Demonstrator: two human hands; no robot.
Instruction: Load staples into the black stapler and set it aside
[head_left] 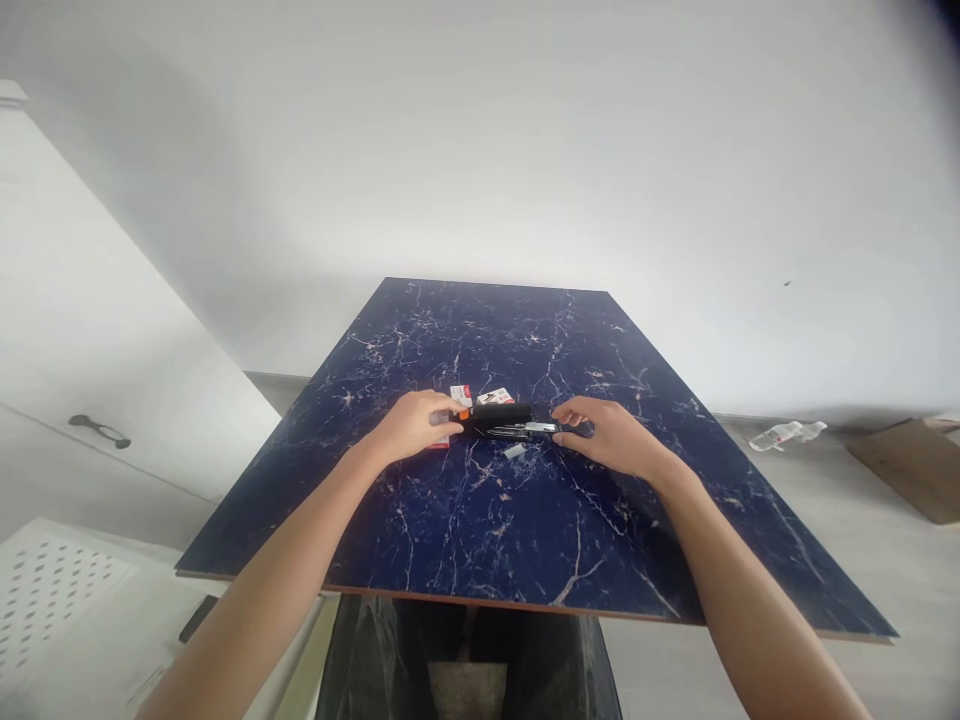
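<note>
A black stapler (502, 413) with a silver metal part (540, 427) and an orange piece (464, 414) lies crosswise on the dark blue marbled table (480, 540). Its left end is in the grasp of my left hand (416, 425), with thumb and fingers closed round it near the orange piece. At the other end, the thumb and fingers of my right hand (611, 435) are on either side of the silver tip. Just behind the stapler is a white-and-red packet (495, 396), with a second small red-and-white packet (460, 394) beside my left fingers. A small pale piece (515, 451) sits in front.
The table's near edge runs in front of my dark-clothed legs (375, 660). To the left stand a white cabinet with a dark handle (99, 431) and a perforated white surface (52, 600). A clear bottle (786, 435) and a cardboard box (911, 465) are on the right-hand floor.
</note>
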